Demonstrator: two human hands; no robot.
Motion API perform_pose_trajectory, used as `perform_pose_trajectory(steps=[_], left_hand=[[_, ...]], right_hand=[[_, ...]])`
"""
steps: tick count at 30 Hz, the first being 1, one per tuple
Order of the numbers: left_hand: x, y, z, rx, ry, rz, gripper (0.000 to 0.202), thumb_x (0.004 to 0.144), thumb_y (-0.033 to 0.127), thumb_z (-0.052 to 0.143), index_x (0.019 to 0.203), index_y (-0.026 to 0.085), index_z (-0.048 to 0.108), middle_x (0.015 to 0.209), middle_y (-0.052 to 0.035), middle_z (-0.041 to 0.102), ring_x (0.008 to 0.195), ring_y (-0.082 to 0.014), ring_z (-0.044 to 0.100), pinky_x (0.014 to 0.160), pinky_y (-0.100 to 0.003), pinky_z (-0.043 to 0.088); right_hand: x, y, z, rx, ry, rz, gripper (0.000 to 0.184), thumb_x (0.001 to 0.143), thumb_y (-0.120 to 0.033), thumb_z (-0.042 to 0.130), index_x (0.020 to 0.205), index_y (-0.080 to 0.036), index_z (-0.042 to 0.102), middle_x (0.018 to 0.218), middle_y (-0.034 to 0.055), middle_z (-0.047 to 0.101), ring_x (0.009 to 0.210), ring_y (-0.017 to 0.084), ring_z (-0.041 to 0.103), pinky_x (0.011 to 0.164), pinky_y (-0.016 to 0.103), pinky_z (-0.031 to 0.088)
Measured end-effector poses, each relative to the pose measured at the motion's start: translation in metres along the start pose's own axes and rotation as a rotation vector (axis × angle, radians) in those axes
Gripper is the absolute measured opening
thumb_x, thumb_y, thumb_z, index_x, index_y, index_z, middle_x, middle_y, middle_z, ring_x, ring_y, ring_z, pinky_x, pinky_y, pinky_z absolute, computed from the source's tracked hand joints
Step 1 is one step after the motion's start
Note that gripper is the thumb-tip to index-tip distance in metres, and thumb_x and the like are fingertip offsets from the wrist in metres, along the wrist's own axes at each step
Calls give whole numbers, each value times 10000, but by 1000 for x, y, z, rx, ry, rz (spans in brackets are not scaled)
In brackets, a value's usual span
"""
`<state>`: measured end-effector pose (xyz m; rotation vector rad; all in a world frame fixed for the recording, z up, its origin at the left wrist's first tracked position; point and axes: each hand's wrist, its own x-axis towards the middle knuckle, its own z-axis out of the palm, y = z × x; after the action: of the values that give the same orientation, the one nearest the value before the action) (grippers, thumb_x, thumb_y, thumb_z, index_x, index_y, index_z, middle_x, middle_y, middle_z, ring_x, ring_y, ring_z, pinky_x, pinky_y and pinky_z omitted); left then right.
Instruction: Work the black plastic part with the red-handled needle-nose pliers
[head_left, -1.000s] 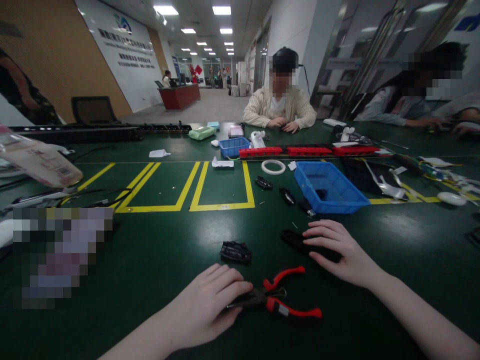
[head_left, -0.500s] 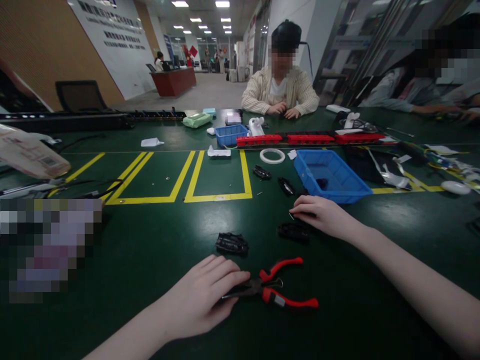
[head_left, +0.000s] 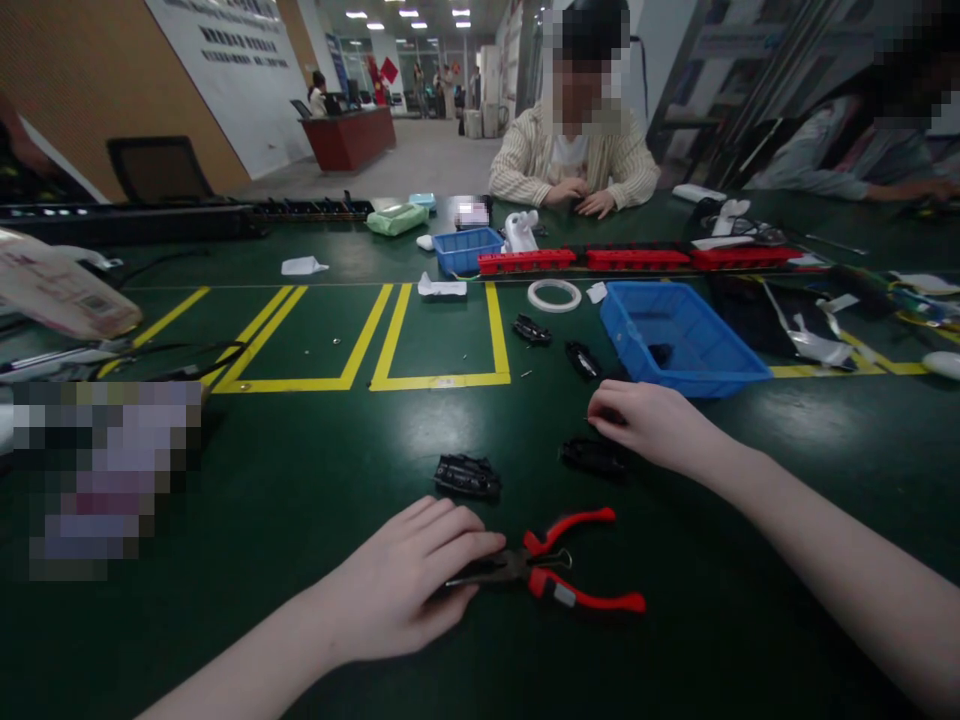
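Red-handled pliers [head_left: 551,580] lie on the green table with their handles spread toward the right. My left hand [head_left: 420,570] is closed around their jaws, thumb below and fingers above. Just beyond it rests a black plastic part [head_left: 467,476]. My right hand [head_left: 637,420] is pinched low over the table near the blue bin, with the tip of a thin metal pin barely showing at its fingertips. Close under that hand lies another black part [head_left: 594,457]. Farther off are two similar black parts, one [head_left: 582,360] beside the bin and one [head_left: 532,329] left of it.
A blue bin [head_left: 679,375] stands beyond my right hand, a small dark piece inside. Behind are a tape roll [head_left: 554,296], red rail strips [head_left: 637,259] and a smaller blue basket [head_left: 469,252]. Yellow tape [head_left: 442,383] marks the table. A person [head_left: 574,165] sits opposite.
My right hand has turned slightly, and the pin at its fingertips shows less. My left hand stays on the pliers. The whole view has shifted a little.
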<state>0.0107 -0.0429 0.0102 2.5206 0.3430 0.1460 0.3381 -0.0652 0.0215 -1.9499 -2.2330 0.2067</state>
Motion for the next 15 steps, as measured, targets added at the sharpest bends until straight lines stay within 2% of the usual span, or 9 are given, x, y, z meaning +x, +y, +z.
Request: perform_pose_trajectory(steps=[7, 15], left_hand=[[1, 4, -6, -3, -26, -4, 401, 851, 168, 539, 1249, 217, 513, 1145, -52, 603, 992, -199, 566, 860, -335, 468], [-1, 6, -9, 18, -27, -2, 399, 858, 205, 570, 1255, 216, 521, 1171, -52, 600, 1024, -207, 563, 891, -344, 473]], right_hand=[[-3, 7, 6, 61, 29, -26, 83, 823, -245, 483, 764, -208, 527, 797, 35, 596, 654, 150, 557, 571, 273, 419], [-18, 18, 9, 199, 122, -35, 60, 811, -257, 522, 821, -210, 558, 717, 7, 588, 604, 135, 545, 549, 266, 454]])
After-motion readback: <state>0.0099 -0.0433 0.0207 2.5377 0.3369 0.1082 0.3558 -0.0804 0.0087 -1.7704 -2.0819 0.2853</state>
